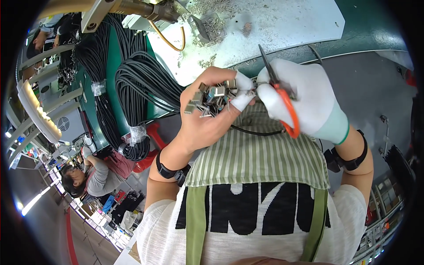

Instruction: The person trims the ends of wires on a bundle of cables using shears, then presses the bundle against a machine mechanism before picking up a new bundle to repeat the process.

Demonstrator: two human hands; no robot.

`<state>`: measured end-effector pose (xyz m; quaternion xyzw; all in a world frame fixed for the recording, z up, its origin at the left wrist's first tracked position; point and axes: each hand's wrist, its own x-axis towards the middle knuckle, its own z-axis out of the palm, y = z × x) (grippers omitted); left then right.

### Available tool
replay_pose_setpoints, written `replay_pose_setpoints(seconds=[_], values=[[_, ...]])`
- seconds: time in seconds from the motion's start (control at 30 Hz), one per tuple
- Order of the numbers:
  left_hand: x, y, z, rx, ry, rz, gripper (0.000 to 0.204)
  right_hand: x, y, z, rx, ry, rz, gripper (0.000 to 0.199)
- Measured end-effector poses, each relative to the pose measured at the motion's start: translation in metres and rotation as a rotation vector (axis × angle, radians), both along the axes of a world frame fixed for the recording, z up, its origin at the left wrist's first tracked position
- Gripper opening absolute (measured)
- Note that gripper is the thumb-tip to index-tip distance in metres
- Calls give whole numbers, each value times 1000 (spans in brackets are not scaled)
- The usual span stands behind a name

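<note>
The left hand [201,117] is closed around a bunch of small metal connector shells [211,99], bare except for white finger cots on two fingertips, which pinch the end of a thin black cable [256,130] just beside the bunch. The right hand [304,99], in a white glove, grips orange-handled snips [282,95] whose dark blades point up and away from the bunch, the handles squeezed in the palm. To do this cut well, it seems wise to keep the cable end pinched close to the bunch so that it cannot twist, to bring only the blade tips to the wire, and to hold the loose shells firmly so that none slips out. Beyond the bunch lies a white work mat [282,26] strewn with tiny metal parts, on a green bench [375,31]. Left of the bunch hang thick coils of black cable [141,79], tied with clear tape, with a brass-coloured tool [137,9] above them. Below the bunch is the person's green striped apron [256,154]. Far to the lower left of the bunch another person [95,174] sits at a different station.
</note>
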<state>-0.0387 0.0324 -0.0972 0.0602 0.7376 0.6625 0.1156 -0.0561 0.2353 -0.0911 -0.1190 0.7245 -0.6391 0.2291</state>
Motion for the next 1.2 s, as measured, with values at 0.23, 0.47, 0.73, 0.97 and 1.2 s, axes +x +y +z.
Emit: replay_pose_setpoints(seconds=[0.23,0.47,0.73,0.97,1.2], values=[[-12,-7,-6,-144,493,-351,25,-2,13,0,-427,-838,95,20],[2,-4,7,27,21,-19,22,14,-16,0,114,309,-127,11],[-6,-2,14,12,-261,126,26,14,-12,3,565,742,-259,25],[-8,4,3,-153,-100,56,28,22,-7,-4,840,735,-25,16],[-6,7,-5,-83,192,94,26,17,-8,-5,214,109,28,11]])
